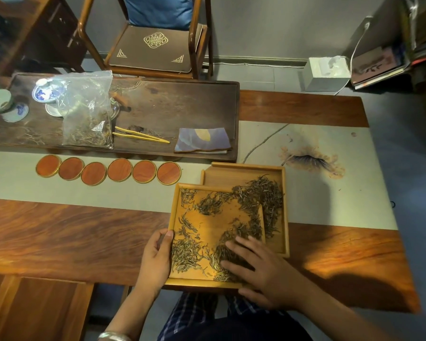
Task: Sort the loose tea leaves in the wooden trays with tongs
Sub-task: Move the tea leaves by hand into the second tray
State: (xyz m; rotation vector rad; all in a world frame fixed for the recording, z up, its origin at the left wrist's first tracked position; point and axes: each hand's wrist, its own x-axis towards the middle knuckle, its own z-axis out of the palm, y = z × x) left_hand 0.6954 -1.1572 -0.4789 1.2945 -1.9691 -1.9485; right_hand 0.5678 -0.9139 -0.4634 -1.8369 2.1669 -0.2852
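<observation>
Two light wooden trays lie at the table's near edge. The near tray (207,225) rests tilted over the far tray (241,174), and loose tea leaves (253,200) spill from one into the other. My left hand (156,257) grips the near tray's left rim. My right hand (258,269) lies flat, fingers spread, on the leaves at the near tray's right side. The bamboo tongs (140,135) lie untouched on the dark tea board (182,104) further back.
A clear plastic bag of tea (87,112), a blue-and-white lidded cup (46,91) and a folded cloth (202,140) sit on the tea board. Several round wooden coasters (108,172) line the pale runner. A chair (155,45) stands behind the table.
</observation>
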